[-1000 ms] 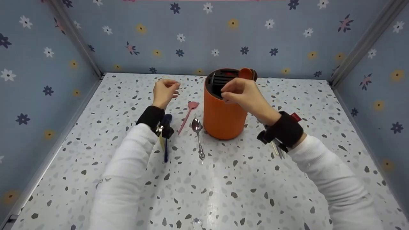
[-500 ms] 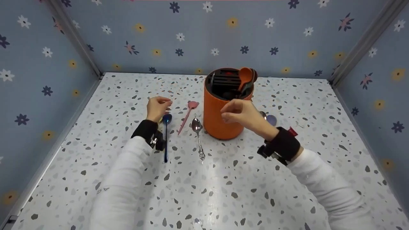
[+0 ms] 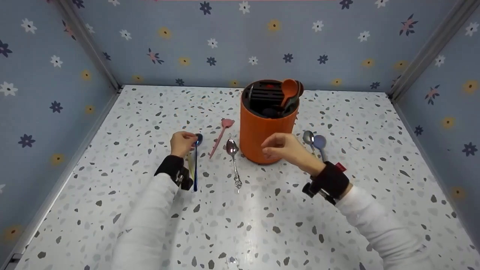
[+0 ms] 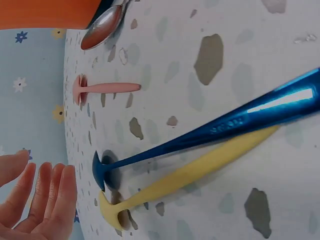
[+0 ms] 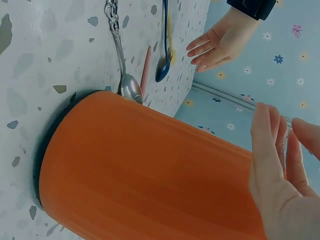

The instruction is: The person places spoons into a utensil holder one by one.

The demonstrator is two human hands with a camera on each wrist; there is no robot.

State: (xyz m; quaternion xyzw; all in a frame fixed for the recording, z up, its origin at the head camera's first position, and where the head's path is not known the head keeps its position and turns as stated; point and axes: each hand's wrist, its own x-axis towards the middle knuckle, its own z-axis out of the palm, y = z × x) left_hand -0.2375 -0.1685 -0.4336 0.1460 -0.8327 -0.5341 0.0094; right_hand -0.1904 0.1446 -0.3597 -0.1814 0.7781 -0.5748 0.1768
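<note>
My left hand (image 3: 182, 144) hovers above the heads of a blue spoon (image 3: 195, 165) and a yellow spoon (image 4: 185, 177) that lie side by side. In the left wrist view its fingers (image 4: 65, 200) are apart from both spoons and hold nothing. My right hand (image 3: 287, 149) is in front of the orange utensil holder (image 3: 258, 131), fingers loosely bent, nothing between them. An orange spoon (image 3: 289, 89) stands in the holder's black slotted top. Between the hands lie a pink spoon (image 3: 221, 138) and a silver spoon (image 3: 234, 161) with an ornate handle.
Right of the holder lie another silver spoon (image 3: 308, 137) and a purple spoon (image 3: 320, 141), their handles partly behind my right wrist. Flower-patterned walls (image 3: 232, 45) border the speckled table (image 3: 232, 221) at the back and both sides.
Both hands have come down and toward me. The right hand has left the holder's top, and the left hand has dropped close to the blue and yellow spoons. The spoons have not moved.
</note>
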